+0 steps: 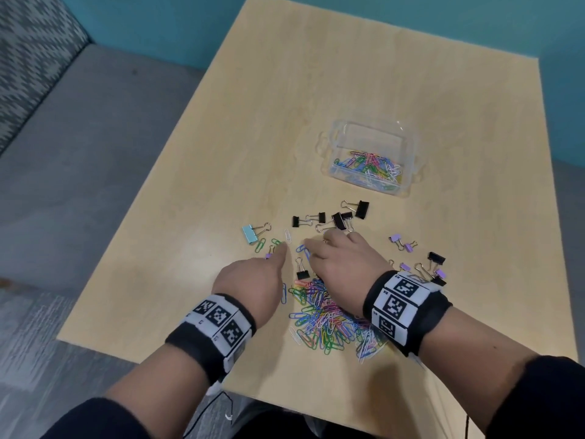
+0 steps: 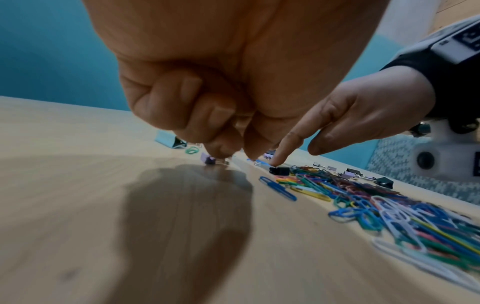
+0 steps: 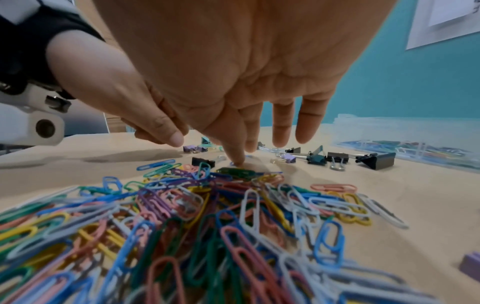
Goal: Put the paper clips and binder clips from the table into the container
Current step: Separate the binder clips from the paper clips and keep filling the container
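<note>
Big pile of paper clips [image 1: 329, 318] nearest, on the counter [image 1: 443, 90] between the wrists. Left hand [image 1: 253, 277] has fingers curled, tips down at a small purple binder clip [image 2: 209, 160]; whether it's gripped yet, cannot tell. Right hand [image 1: 342, 255] is spread and relaxed, index tip pressing a blue clip [image 1: 302, 248] flat, holding nothing. Black binder clips [image 1: 338, 218] are scattered beyond the fingers. Clear container [image 1: 370, 160] sits farther back, already partly filled with clips. Best approach: slide flat clips to lift an edge, pinch binder clips by the body, gather several per trip.
</note>
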The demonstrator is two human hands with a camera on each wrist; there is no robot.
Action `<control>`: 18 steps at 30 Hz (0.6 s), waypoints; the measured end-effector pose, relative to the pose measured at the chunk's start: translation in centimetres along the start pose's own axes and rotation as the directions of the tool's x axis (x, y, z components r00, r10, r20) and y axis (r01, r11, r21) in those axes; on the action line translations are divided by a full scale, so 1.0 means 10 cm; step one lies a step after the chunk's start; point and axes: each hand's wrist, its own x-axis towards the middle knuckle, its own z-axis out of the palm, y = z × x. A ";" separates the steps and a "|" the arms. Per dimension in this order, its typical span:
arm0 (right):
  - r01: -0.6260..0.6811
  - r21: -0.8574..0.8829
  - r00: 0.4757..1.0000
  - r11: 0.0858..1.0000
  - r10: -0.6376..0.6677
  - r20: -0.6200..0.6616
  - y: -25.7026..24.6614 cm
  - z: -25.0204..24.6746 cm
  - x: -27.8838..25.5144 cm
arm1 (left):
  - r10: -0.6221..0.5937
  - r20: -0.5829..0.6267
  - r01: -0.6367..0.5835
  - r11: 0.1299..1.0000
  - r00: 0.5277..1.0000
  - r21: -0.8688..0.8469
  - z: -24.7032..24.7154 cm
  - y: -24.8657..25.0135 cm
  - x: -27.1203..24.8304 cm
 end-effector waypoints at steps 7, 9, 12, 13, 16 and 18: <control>0.039 -0.042 0.998 0.998 -0.037 0.056 -0.01 -0.02 0.01 | 0.003 0.028 -0.002 0.999 1.000 -0.038 -0.09 0.15 0.14; 0.031 -0.047 0.997 0.998 -0.028 0.067 -0.01 -0.02 -0.01 | -0.018 0.006 0.018 0.999 1.000 -0.039 -0.10 0.15 0.11; 0.031 -0.045 0.997 0.999 -0.028 0.073 -0.01 0.00 -0.04 | -0.112 -0.049 0.109 0.993 0.993 -0.055 -0.06 0.09 -0.02; 0.032 -0.042 0.997 0.999 -0.028 0.077 -0.01 0.00 -0.04 | -0.118 -0.056 0.115 0.992 0.991 -0.057 -0.04 0.07 -0.07; 0.030 -0.042 0.995 0.999 -0.025 0.095 0.00 -0.01 -0.01 | -0.070 -0.053 0.069 0.997 0.996 -0.037 0.03 -0.03 -0.18; 0.041 -0.047 0.994 0.998 -0.036 0.101 -0.01 -0.01 0.02 | -0.056 -0.069 0.053 0.998 0.996 -0.043 0.07 -0.10 -0.23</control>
